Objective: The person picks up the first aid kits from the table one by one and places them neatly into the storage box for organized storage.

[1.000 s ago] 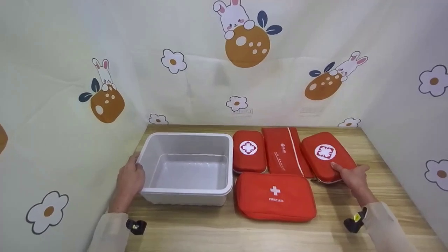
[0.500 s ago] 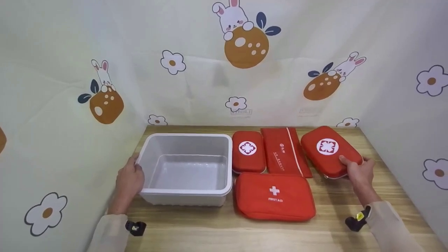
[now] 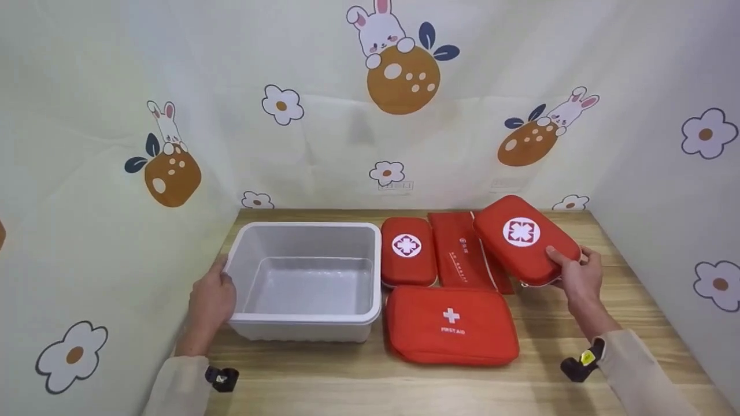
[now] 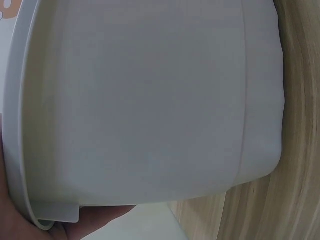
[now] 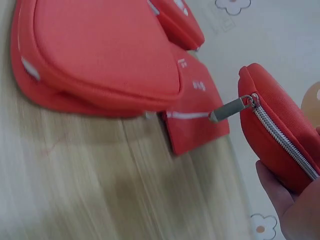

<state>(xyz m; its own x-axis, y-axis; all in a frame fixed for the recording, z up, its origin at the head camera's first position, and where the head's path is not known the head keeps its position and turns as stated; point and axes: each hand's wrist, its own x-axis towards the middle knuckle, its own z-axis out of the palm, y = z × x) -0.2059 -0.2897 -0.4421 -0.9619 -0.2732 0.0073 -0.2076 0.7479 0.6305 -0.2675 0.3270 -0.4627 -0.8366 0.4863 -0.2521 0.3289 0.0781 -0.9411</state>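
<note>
Slippage worries us most: the right hand grasps only the near-right end of the large red case, lifted at far right above the flat pouch, so unsupported weight could twist it loose. The left hand grips the bin's left rim; we think tugging could skew it.

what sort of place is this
Probably a small staged work booth, though the room beyond is out of view: bunny-print sheets wall in the back and sides of a wood-grain table, where a grey bin stands beside a red FIRST AID pouch.
</note>
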